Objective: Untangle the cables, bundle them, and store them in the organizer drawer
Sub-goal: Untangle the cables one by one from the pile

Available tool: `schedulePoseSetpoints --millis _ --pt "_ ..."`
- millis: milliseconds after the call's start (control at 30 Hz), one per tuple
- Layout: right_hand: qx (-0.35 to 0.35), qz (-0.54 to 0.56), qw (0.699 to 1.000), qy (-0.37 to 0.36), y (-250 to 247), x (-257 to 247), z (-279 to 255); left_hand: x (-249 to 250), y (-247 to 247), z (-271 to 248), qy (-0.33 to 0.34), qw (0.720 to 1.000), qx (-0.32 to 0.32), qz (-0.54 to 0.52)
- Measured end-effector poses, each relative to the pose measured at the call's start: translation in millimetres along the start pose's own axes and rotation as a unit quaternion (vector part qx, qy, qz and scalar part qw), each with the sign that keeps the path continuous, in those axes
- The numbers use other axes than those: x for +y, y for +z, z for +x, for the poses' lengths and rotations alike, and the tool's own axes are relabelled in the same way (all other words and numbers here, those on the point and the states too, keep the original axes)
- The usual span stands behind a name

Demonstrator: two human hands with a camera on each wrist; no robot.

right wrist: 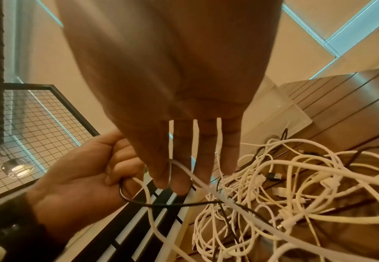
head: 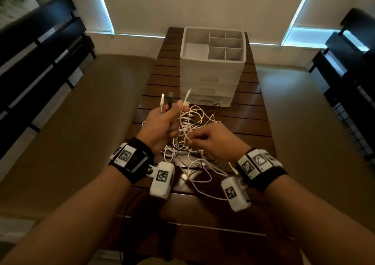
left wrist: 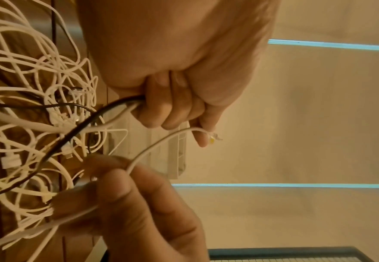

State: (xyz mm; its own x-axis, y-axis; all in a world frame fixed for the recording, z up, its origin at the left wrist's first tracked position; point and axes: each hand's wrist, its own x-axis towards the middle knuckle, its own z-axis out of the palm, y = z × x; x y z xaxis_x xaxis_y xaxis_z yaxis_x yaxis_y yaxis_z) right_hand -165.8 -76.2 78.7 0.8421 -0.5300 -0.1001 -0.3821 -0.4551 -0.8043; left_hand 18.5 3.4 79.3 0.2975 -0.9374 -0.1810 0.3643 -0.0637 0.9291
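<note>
The left hand (head: 160,126) was fisted round a clutch of cable ends, a black plug and white ones poking up out of the top of the fist, held above the near-middle of the tabletop (head: 251,122). The right hand (head: 211,141), just to its right, had its fingers curled in, pinching one white strand between the fingertips (right wrist: 161,180), and that strand ran across to the left fist. Below and between them the cables (head: 192,126) sat in a loose white heap with a dark lead or two threaded through.

These looked light, limp and springy, likely to snag at the plugs and not at the cord. The plug ends seemed the place to hold, feeding each lead back through its loops rather than hauling on it.

Beyond the heap, at the far middle, stood the organizer (head: 213,66), white, divided tray on top, its drawers all shut as far as could be seen. A hand would have to be freed to open one. Dark slatted furniture (head: 40,47) stood off to the left.
</note>
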Motion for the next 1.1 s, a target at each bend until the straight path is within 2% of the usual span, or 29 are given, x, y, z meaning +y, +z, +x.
schedulePoseSetpoints --millis 133,267,633,867,1000,1100 --pt "0.011 -0.022 1.0 0.002 5 2 -5 1 5 -3 0.009 1.0 -0.009 0.02" --pt "-0.017 -0.062 0.998 0.017 1 1 -8 -2 11 -8 0.019 0.997 -0.037 0.064" --pt "0.004 -0.058 0.998 -0.008 -3 -6 -11 -1 19 -14 0.019 0.995 0.003 0.1" --pt "-0.002 -0.046 0.998 -0.034 5 -16 -18 -7 23 -13 0.067 0.988 0.037 0.134" --pt "-0.002 -0.064 0.997 -0.041 7 -18 -16 -9 26 -13 0.077 0.981 0.019 0.175" --pt "0.006 -0.089 0.996 -0.026 0 -18 -15 -4 28 -16 0.058 0.987 0.009 0.15"
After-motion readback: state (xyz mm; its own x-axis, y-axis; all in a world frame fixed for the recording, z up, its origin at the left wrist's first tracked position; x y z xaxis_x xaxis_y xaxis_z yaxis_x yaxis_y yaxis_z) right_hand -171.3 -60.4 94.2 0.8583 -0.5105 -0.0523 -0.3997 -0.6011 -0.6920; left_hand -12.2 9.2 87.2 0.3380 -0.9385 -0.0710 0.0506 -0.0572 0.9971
